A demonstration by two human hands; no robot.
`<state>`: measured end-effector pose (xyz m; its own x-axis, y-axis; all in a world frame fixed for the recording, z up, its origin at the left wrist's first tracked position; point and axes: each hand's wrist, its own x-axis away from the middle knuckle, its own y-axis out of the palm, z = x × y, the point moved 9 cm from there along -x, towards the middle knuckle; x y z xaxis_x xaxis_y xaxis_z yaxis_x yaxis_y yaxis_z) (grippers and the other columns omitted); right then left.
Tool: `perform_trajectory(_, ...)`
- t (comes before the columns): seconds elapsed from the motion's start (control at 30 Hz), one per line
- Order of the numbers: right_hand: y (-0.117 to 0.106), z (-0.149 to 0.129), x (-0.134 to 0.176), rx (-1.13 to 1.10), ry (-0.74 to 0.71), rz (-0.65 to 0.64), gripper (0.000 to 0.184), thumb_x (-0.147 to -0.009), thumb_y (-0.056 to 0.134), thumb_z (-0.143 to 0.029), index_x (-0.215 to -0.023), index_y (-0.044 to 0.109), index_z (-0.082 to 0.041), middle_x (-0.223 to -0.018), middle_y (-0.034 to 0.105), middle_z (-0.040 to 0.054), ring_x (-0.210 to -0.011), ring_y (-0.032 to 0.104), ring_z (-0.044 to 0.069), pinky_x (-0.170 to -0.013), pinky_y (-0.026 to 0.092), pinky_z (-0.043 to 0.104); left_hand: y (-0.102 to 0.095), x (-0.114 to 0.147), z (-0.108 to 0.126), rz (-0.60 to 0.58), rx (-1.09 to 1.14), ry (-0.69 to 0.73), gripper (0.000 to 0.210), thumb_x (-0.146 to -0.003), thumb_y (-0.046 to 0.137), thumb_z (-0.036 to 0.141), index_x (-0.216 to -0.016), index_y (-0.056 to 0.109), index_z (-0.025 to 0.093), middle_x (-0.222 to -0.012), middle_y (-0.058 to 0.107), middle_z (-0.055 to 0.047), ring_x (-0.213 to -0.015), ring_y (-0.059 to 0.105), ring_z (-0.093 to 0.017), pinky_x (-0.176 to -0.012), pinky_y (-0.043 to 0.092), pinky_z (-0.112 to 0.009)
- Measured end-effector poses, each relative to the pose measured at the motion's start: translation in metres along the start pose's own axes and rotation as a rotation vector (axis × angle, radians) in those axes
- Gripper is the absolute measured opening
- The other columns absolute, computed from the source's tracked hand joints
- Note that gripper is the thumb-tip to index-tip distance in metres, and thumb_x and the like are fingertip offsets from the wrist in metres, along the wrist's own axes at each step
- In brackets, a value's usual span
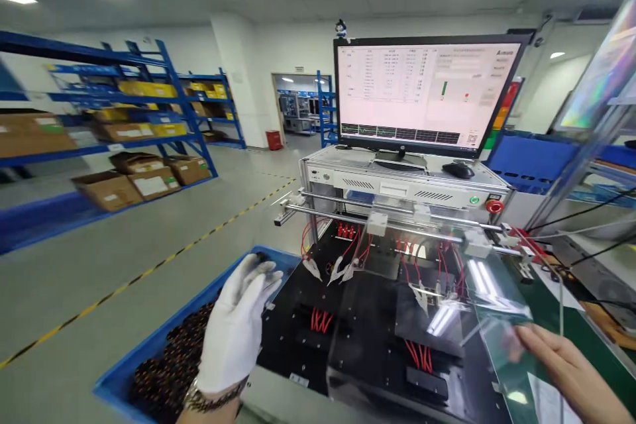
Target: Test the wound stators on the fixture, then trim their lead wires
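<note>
My left hand (233, 328), in a white glove with a metal-banded watch at the wrist, is raised over the left edge of the black test bench (365, 324). Its fingers are loosely bent and apart, slightly blurred, and I see nothing held in them. Below it stands a blue bin (149, 351) full of small black and copper-coloured parts (171, 358). My bare right hand (561, 358) pinches the edge of a clear plastic cover (497, 298) at the bench's right side. White clips (338, 270) on red wires lie at the back left of the bench; more clips show through clear plastic.
Metal rails (342, 209) cross above the bench's back. Behind them a monitor (427, 93) stands on a white cabinet with a red emergency stop button (494, 206) and a mouse (458, 170). Blue shelving (183, 96) with boxes is at the left, beyond a yellow-black floor line (149, 271).
</note>
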<state>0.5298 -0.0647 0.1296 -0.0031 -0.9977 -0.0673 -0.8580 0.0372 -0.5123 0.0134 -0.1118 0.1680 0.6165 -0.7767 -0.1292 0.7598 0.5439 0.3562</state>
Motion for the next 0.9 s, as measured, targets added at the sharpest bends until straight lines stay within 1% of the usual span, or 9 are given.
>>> perform_trajectory(0.1,0.074,-0.047,-0.012,-0.078,-0.113,-0.303,0.041,-0.079,0.045,-0.055,-0.056,0.062,-0.026,-0.066,0.059,0.0098,-0.068,0.057,0.024,-0.072,0.041,0.039,0.012,0.035,0.031,0.01,-0.041,0.06,0.044,-0.072,0.063,0.033,-0.114,0.054,0.031,-0.1,0.063,-0.001,-0.087,0.062,-0.018,-0.089,0.048,-0.037)
perform_trajectory(0.17,0.118,-0.079,-0.017,-0.159,-0.195,-0.402,0.042,-0.083,0.041,-0.053,-0.06,0.06,-0.023,-0.064,0.059,0.0061,-0.064,0.055,0.02,-0.069,0.04,0.035,0.011,0.05,0.043,0.031,-0.039,0.09,0.044,-0.072,0.063,0.033,-0.115,0.054,0.031,-0.1,0.063,-0.001,-0.087,0.062,-0.018,-0.086,0.049,-0.035)
perform_trajectory(0.27,0.174,-0.116,-0.024,-0.214,-0.292,-0.469,0.043,-0.085,0.038,-0.052,-0.063,0.056,-0.02,-0.055,0.054,0.0012,-0.056,0.052,0.015,-0.063,0.039,0.029,0.008,0.062,0.051,0.047,-0.036,0.109,0.044,-0.073,0.063,0.031,-0.116,0.053,0.029,-0.1,0.062,-0.002,-0.086,0.062,-0.017,-0.083,0.051,-0.033)
perform_trajectory(0.4,0.225,-0.144,-0.035,-0.279,-0.336,-0.489,0.045,-0.085,0.039,-0.053,-0.06,0.052,-0.018,-0.05,0.048,-0.0013,-0.049,0.047,0.012,-0.053,0.036,0.025,0.008,0.066,0.052,0.04,-0.041,0.095,0.044,-0.075,0.062,0.028,-0.117,0.051,0.026,-0.099,0.062,-0.003,-0.085,0.062,-0.015,-0.081,0.05,-0.029)
perform_trajectory(0.53,0.255,-0.158,-0.037,-0.318,-0.351,-0.498,0.045,-0.085,0.039,-0.052,-0.06,0.051,-0.017,-0.049,0.047,-0.002,-0.046,0.045,0.01,-0.05,0.035,0.024,0.017,0.069,0.047,0.018,-0.051,0.074,0.043,-0.076,0.062,0.027,-0.117,0.052,0.025,-0.1,0.063,-0.003,-0.086,0.061,-0.015,-0.081,0.05,-0.027)
perform_trajectory(0.63,0.26,-0.165,-0.033,-0.345,-0.401,-0.482,0.045,-0.086,0.038,-0.05,-0.058,0.05,-0.017,-0.052,0.049,-0.0015,-0.05,0.046,0.01,-0.053,0.036,0.023,0.04,0.078,0.038,-0.038,-0.059,0.048,0.042,-0.077,0.061,0.027,-0.118,0.051,0.025,-0.101,0.063,-0.003,-0.089,0.061,-0.015,-0.085,0.048,-0.028)
perform_trajectory(0.73,0.244,-0.155,-0.037,-0.378,-0.469,-0.459,0.039,-0.087,0.038,-0.047,-0.068,0.055,-0.017,-0.064,0.055,-0.0002,-0.06,0.05,0.01,-0.059,0.039,0.023,0.086,0.095,0.011,-0.187,-0.095,-0.025,0.044,-0.077,0.06,0.028,-0.12,0.049,0.026,-0.11,0.06,-0.005,-0.099,0.059,-0.018,-0.091,0.046,-0.032)
perform_trajectory(0.8,0.209,-0.116,-0.054,-0.4,-0.391,-0.296,0.034,-0.085,0.042,-0.047,-0.083,0.056,-0.017,-0.073,0.057,0.0007,-0.065,0.052,0.011,-0.062,0.041,0.023,0.123,0.11,-0.022,-0.349,-0.164,-0.1,0.048,-0.077,0.06,0.029,-0.123,0.046,0.027,-0.122,0.054,-0.006,-0.112,0.052,-0.021,-0.097,0.041,-0.035)
perform_trajectory(0.9,0.127,-0.005,-0.077,-0.386,-0.033,0.166,0.037,-0.079,0.049,-0.052,-0.092,0.052,-0.018,-0.078,0.058,0.0024,-0.068,0.055,0.014,-0.062,0.045,0.025,0.166,0.123,-0.087,-0.5,-0.317,-0.168,0.06,-0.076,0.061,0.032,-0.131,0.036,0.027,-0.138,0.038,-0.007,-0.125,0.038,-0.023,-0.105,0.032,-0.037)
